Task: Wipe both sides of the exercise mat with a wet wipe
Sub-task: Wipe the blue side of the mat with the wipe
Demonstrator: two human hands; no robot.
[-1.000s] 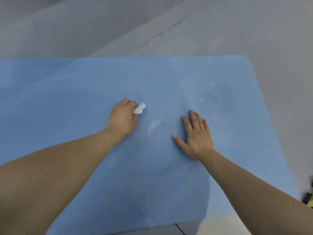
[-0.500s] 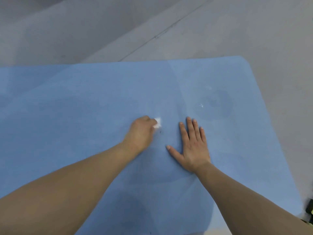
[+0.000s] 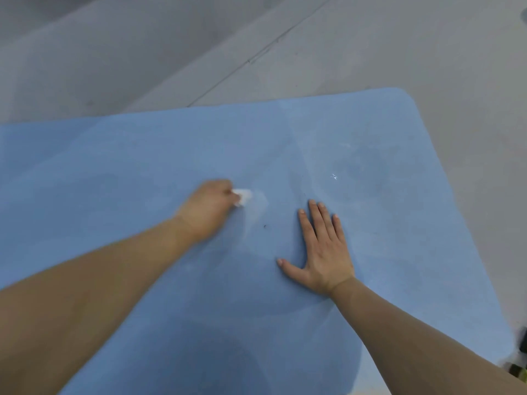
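Note:
A blue exercise mat [image 3: 114, 172] lies flat on the floor and fills most of the view. My left hand [image 3: 208, 209] grips a small crumpled white wet wipe [image 3: 243, 196] and holds it against the mat near the middle; the hand is blurred. My right hand [image 3: 322, 249] rests flat on the mat to the right of it, fingers straight and pointing away from me. A small dark speck [image 3: 265, 226] lies on the mat between the hands. Darker damp patches show on the mat.
Grey floor [image 3: 370, 52] surrounds the mat beyond its far edge and its rounded far right corner [image 3: 405, 95]. A small white fleck [image 3: 334, 177] sits on the mat right of centre. A dark object with yellow-green [image 3: 520, 363] shows at the lower right edge.
My left hand with the wipe swept right toward my right hand, then back left a little. My right hand stayed flat on the mat. The view shifted slightly.

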